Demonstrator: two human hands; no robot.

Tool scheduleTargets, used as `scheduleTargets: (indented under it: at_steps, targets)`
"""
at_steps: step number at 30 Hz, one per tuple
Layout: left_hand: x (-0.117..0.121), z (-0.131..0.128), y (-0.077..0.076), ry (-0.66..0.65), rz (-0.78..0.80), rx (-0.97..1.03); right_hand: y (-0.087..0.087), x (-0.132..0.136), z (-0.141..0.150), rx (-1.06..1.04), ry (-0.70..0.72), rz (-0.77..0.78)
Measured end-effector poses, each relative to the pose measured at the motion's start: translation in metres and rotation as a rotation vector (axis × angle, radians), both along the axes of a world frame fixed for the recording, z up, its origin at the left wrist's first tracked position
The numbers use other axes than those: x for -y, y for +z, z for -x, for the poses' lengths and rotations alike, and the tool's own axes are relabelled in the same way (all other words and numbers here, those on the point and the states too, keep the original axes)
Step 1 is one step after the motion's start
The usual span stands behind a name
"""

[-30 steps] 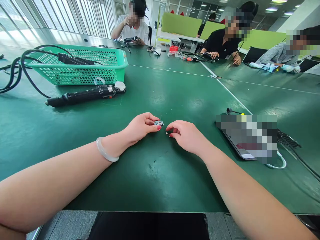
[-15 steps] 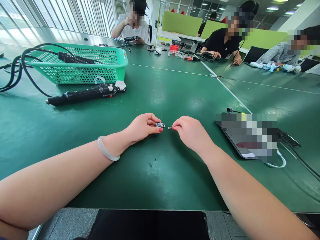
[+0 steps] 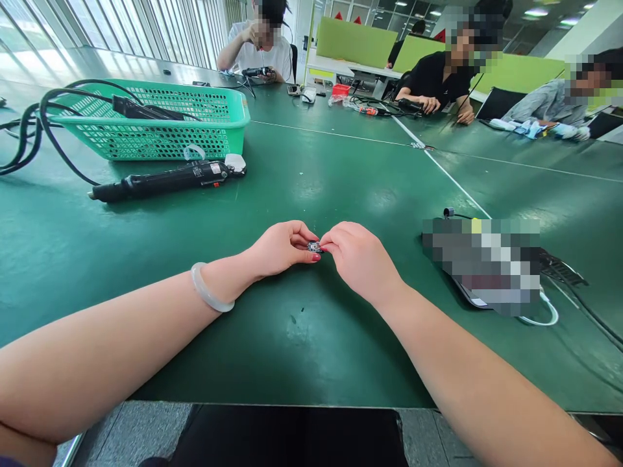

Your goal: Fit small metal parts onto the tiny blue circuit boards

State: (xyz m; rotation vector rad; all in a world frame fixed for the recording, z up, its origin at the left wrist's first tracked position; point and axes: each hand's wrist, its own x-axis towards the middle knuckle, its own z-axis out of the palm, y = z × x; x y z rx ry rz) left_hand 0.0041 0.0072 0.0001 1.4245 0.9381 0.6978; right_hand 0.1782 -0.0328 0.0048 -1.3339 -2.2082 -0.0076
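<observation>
A small circuit board (image 3: 315, 247), dark with white markings, is pinched between the thumb and fingers of my left hand (image 3: 276, 250). My right hand (image 3: 363, 256) is closed in a pinch, its fingertips right at the board's right edge. The small thin piece with a pale tip that it held a moment ago is now hidden behind those fingertips. Whether that piece is joined to the board I cannot tell. Both hands are just above the green table (image 3: 263, 350).
At the left, a black electric screwdriver (image 3: 165, 182) lies before a green basket (image 3: 165, 139) with black cables. A partly blurred dark flat object (image 3: 479, 266) with a white cable (image 3: 548, 314) rests at the right. Several people sit across the table.
My right hand has moved left, bringing its thin piece up to the circuit board. The gap between the two hands has closed. My left hand stays nearly in place, still holding the board.
</observation>
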Motion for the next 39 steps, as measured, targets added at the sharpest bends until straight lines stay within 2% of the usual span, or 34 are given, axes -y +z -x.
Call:
scheduleTargets:
  at_steps: [10, 15, 23, 28, 32, 36, 39]
  targets:
    - [0.001, -0.001, 0.005, 0.068, 0.093, 0.04, 0.006, 0.003, -0.002, -0.073, -0.024, 0.009]
    - [0.0, -0.001, 0.004, 0.094, 0.131, 0.105, 0.004, 0.004, -0.002, -0.07, -0.05, 0.081]
    - [-0.001, -0.001, 0.004, 0.101, 0.154, 0.104, 0.001, 0.001, 0.002, -0.105, -0.068, 0.077]
    - [-0.001, 0.0, 0.004, 0.082, 0.265, 0.236, 0.001, 0.0, 0.006, -0.204, -0.121, 0.09]
    - [0.003, -0.003, 0.003, 0.124, 0.343, 0.322, 0.0, 0.001, 0.015, -0.24, -0.171, 0.097]
    - [0.007, -0.005, 0.007, 0.175, 0.334, 0.258, -0.003, 0.0, 0.021, -0.202, -0.192, 0.129]
    - [0.004, 0.005, 0.018, 0.183, 0.265, 0.033, -0.006, -0.002, 0.019, -0.177, -0.152, 0.155]
